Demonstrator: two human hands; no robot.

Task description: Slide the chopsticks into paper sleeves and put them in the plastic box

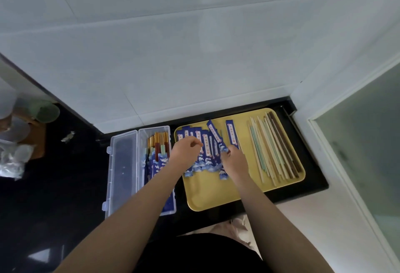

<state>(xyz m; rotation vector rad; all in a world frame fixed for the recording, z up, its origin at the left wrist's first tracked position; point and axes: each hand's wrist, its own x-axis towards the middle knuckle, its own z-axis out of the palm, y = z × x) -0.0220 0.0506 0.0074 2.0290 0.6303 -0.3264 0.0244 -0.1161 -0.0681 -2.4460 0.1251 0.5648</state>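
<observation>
Right of centre frame, on yellow tray [207,194]: picking a paper sleeve [215,134] from the blue pile. Right hand [234,162] pinching it; left hand [186,150] loosely curled, empty. Loose chopsticks [275,151] further right, plastic box [140,171] left, part-filled. Next, probably: fetch a pair, thread in.

Domestic kitchen corner. A glossy black stone tabletop [54,186] meets white tiled walls [173,56]; stacked translucent containers and a green cup [46,111] stand at left, and a frosted glass panel [368,142] borders the right.
</observation>
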